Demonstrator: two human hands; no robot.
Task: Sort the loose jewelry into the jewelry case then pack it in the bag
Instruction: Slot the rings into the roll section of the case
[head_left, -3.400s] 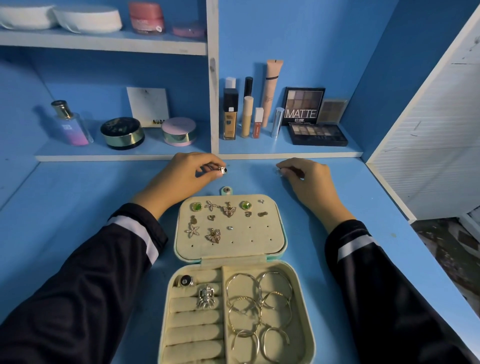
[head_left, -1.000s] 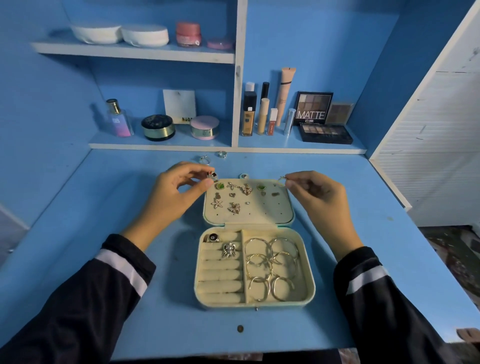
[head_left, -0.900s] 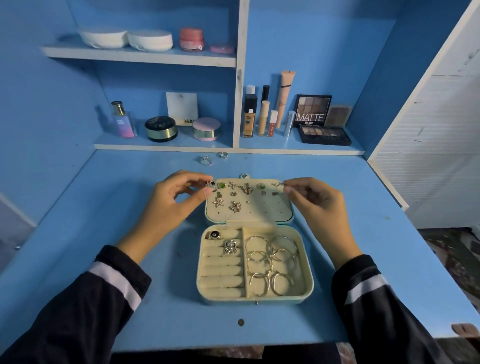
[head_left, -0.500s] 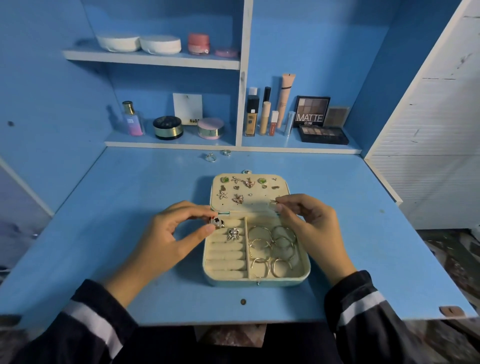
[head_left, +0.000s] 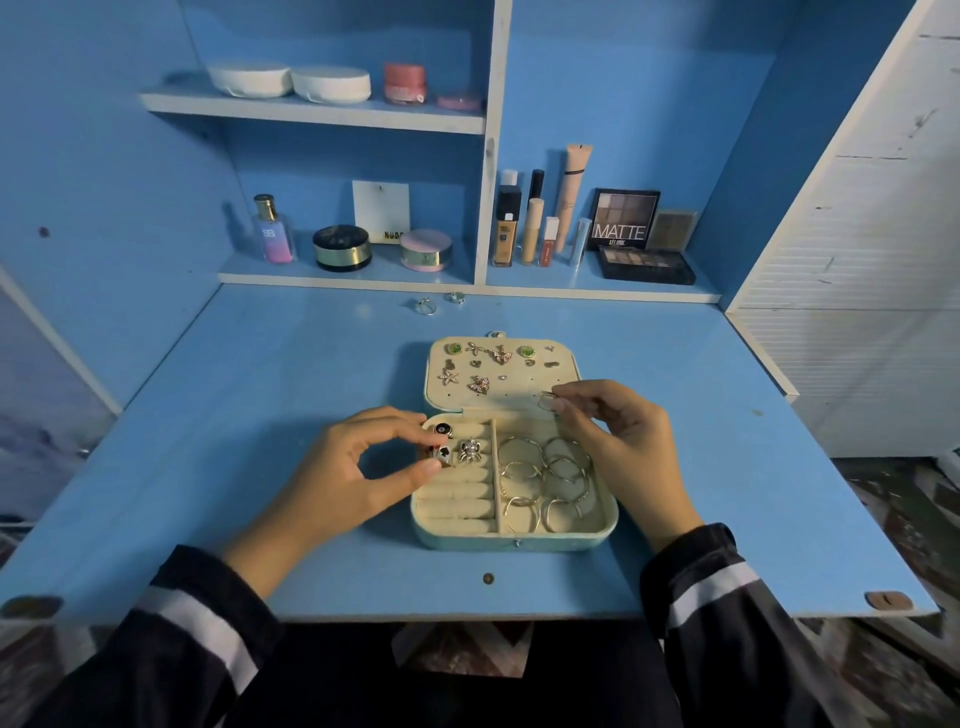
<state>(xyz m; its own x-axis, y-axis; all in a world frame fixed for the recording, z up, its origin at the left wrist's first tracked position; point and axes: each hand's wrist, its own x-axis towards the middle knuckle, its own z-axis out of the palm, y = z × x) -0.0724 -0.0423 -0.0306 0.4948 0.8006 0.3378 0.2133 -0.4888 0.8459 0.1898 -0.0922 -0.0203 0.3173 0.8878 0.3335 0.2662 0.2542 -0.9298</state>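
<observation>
Back at the open mint-green jewelry case (head_left: 519, 538) now: the left hand (head_left: 363, 467) has brought a dark-stoned silver ring (head_left: 441, 453), pinched thumb-to-forefinger, down to its ring rolls, the right hand (head_left: 618, 441) pinches a thin gold ring (head_left: 547, 402) over its lid, and two loose silver rings (head_left: 426, 306) wait beyond it.

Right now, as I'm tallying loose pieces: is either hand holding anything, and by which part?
The left hand pinches a dark-faced ring by its sides, thumb and forefinger; the right hand pinches a thin ring by its right edge.
</observation>
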